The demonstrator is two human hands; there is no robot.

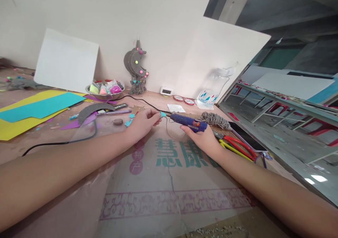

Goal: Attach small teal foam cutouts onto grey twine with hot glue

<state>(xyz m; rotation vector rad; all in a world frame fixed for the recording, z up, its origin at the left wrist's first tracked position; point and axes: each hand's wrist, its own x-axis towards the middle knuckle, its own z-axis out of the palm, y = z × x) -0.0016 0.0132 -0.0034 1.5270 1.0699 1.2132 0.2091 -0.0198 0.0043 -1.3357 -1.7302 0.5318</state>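
My left hand [144,123] pinches a small turquoise foam piece [163,114] between thumb and fingertips. Wrapped round a blue hot glue gun [188,121] is my right hand [206,139], and the gun's nozzle points left, close to the turquoise piece. Whether the tip touches it I cannot tell. A thin grey string [167,127] hangs near the held piece and curves over the plastic sheet below. Just left of my left hand lie more small turquoise cutouts [129,120] and a brown stone-like lump [117,121].
A grey moon ornament [134,63] leans on the wall. Behind stand a bowl of coloured clay [105,96], a small digital clock [166,90] and a plastic jar [212,88]. Twine [216,120], red-handled pliers [240,144] and a tablet [248,137] lie right. Foam sheets [39,107] lie left.
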